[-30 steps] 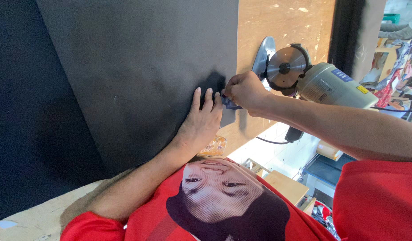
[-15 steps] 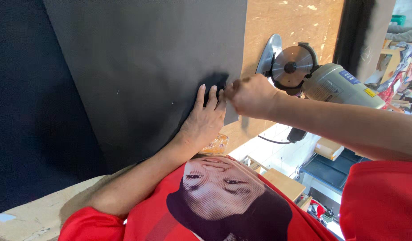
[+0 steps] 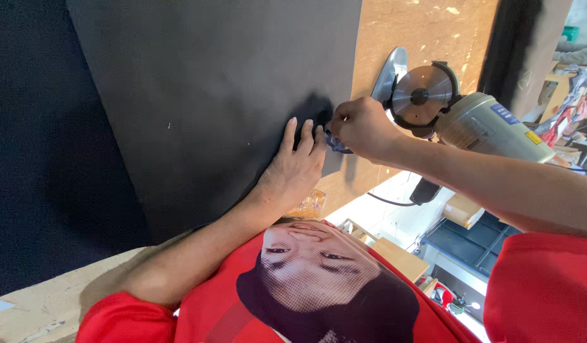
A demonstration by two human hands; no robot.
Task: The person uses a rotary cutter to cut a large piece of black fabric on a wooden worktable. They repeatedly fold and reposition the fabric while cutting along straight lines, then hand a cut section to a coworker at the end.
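Two hands worked at the edge of a dark fabric sheet beside a rotary cutter.

The left hand [image 3: 292, 168] lay flat and open on the dark grey fabric sheet [image 3: 211, 95], fingers spread and pressing it down onto the chipboard table [image 3: 427, 32], with nothing gripped. Just beside those fingertips, at the sheet's edge, the right hand [image 3: 362, 127] was closed in a pinch around a small bluish object [image 3: 337, 145], too hidden to identify. Directly behind the right hand stood the electric rotary cutter [image 3: 462, 111], its round blade [image 3: 422, 95] facing the sheet's edge and its pale motor body lying away from the sheet.
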